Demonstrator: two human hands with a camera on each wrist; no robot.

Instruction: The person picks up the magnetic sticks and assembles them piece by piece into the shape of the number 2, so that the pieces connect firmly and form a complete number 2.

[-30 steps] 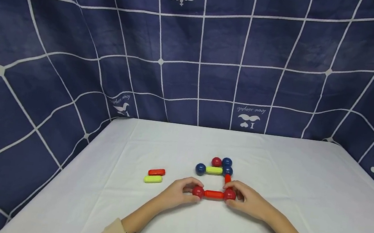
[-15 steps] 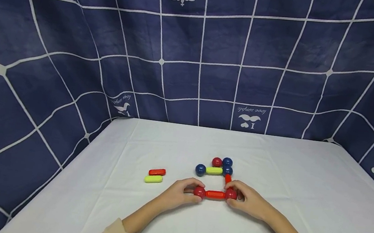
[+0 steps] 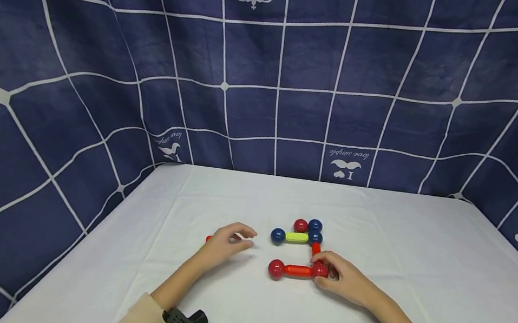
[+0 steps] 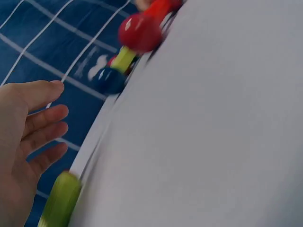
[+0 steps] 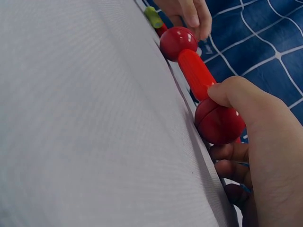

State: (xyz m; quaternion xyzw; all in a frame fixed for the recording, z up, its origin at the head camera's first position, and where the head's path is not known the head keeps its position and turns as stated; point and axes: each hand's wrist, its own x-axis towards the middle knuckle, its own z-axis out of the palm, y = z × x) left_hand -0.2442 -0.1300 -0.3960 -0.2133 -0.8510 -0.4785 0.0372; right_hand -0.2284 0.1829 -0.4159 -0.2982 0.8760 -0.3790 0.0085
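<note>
My right hand (image 3: 342,275) grips a red ball (image 5: 219,122) between thumb and fingers at the near right corner of a joined shape. From that ball a red rod (image 3: 298,271) runs left to another red ball (image 3: 276,269). A second red rod (image 3: 316,250) leads back to a blue ball (image 3: 315,237), which a yellow-green rod (image 3: 296,237) joins to a blue ball (image 3: 278,235) on the left. My left hand (image 3: 227,243) hovers left of the shape, fingers loosely bent around nothing. Beneath it lies a yellow-green rod (image 4: 60,201); a loose red rod (image 3: 209,238) is mostly hidden.
Behind the joined shape, a red ball (image 3: 300,226) and a blue ball (image 3: 315,225) sit close together. The white-covered table (image 3: 400,245) ends at a blue curtain (image 3: 304,113) with white lines at the back and sides.
My left hand has let go of the near left red ball and moved left, over the loose rods. The right hand stays on its ball.
</note>
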